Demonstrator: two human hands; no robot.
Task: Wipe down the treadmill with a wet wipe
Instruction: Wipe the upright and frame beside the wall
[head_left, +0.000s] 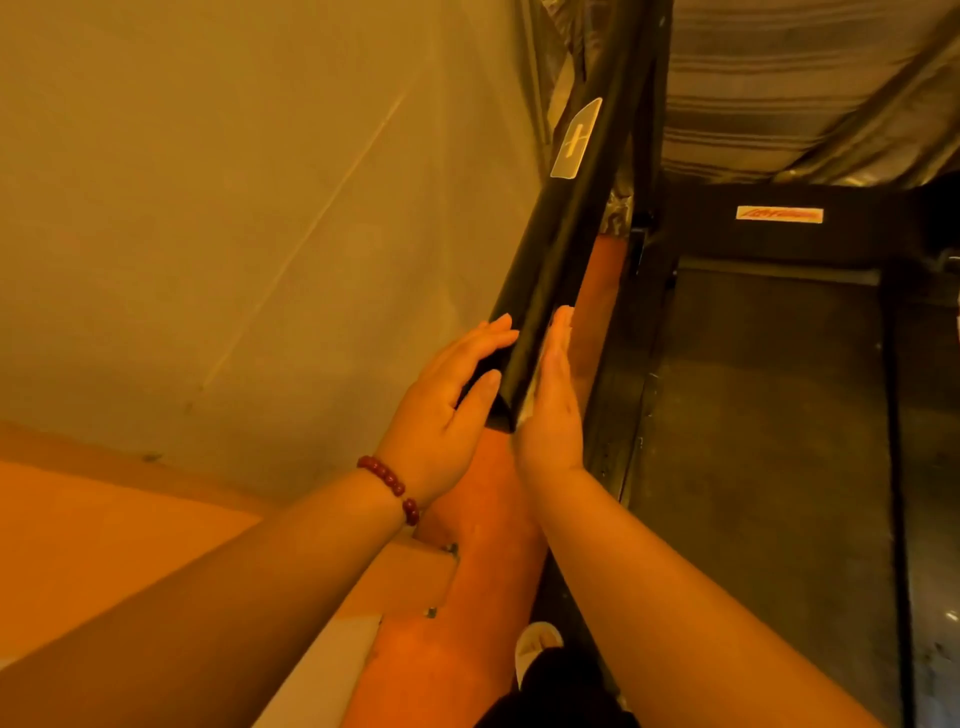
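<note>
- Step in hand: wiping of the handrail (558, 249) on the left side of the treadmill (779, 244). The stroke sat at the rail's near, lower end.
- Wipe (525, 410): seen only as a thin white sliver between the right palm and the rail's right face. Its full extent was hidden by the hand.
- Right hand (550, 410): flat, fingers straight and together, pointing up along the rail. It pressed the wipe against the rail and did not pinch it. The thumb was out of sight.
- Left hand (441, 415): spread flat on the rail's left face, fingers straight, thumb lying along the top near the end. It held nothing and appeared to steady the rail. A bead bracelet (389, 480) sat at that wrist.
- The two hands bracketed the rail from opposite sides, palms facing each other, not touching one another.
- Progress, as judged: early or middle. Most of the rail above the hands, including the part bearing a pale label (575, 139), showed no sign either way of having been wiped. The belt (769, 415) lay well apart from both hands.
- Next move, as judged: slide the right palm up the rail with even pressure, keeping the wipe trapped under it. The left hand should follow or brace.
- Risk noted: with no pinch on the wipe, it could bunch or slip out from under the palm.
- Plastic sheeting (779, 78) covered the upper part of the machine and would limit access there.
</note>
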